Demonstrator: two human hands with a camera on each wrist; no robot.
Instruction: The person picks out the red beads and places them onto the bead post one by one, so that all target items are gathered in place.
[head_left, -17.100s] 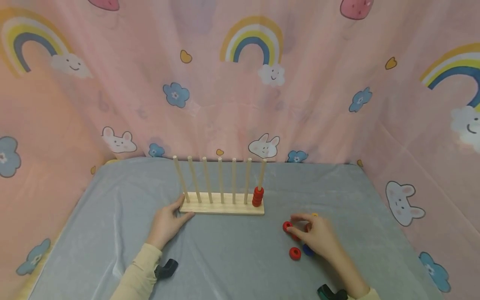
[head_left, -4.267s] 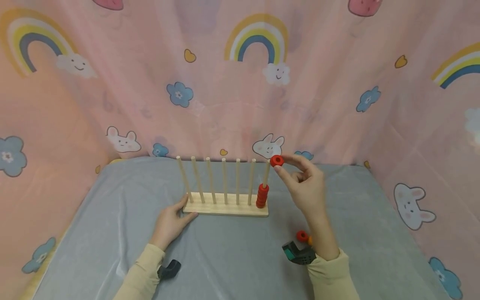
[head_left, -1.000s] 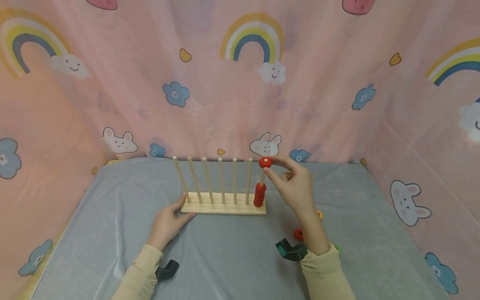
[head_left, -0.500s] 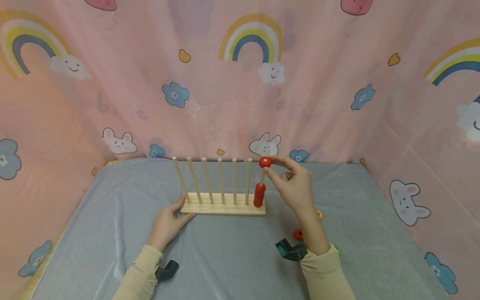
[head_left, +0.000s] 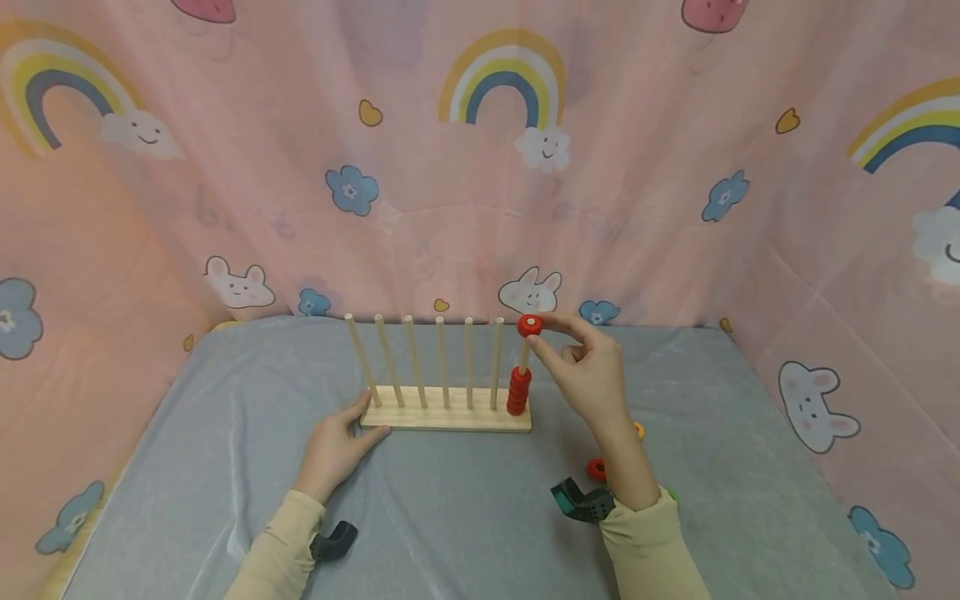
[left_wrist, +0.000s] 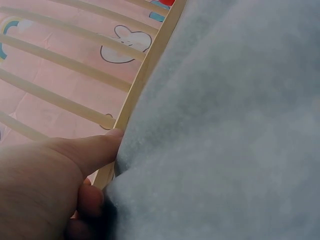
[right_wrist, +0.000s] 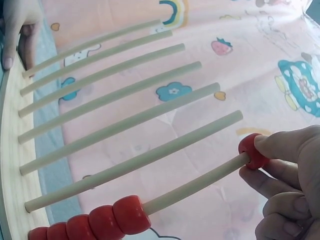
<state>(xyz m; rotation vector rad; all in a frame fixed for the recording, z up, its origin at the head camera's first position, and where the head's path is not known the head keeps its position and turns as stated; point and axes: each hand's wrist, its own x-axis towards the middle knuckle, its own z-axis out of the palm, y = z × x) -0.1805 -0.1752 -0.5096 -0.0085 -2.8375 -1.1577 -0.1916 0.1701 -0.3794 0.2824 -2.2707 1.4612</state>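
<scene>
A wooden rack with a row of upright pegs stands on the cloth, its flat base [head_left: 442, 421] facing me. My left hand [head_left: 333, 450] grips the base's left end, thumb along the front edge in the left wrist view. Several red beads [head_left: 518, 392] are stacked low on the rightmost peg; the other pegs are bare. At the top of that same peg, my right hand [head_left: 592, 371] pinches another red bead [right_wrist: 254, 150] between thumb and fingers. The peg's tip shows inside the bead's hole in the head view, and bare wood separates it from the stack.
Under the right forearm lie a loose red bead [head_left: 596, 469], an orange bead [head_left: 639, 430] and a bit of a green one [head_left: 674, 495], partly hidden. Grey cloth [head_left: 450, 517] covers the table. A pink patterned curtain [head_left: 420, 242] hangs behind and at both sides.
Earlier the right hand was among the loose beads, then carried a red bead beside the peg; now the bead sits on the peg's tip. The stack has grown. Left hand keeps its grip.
</scene>
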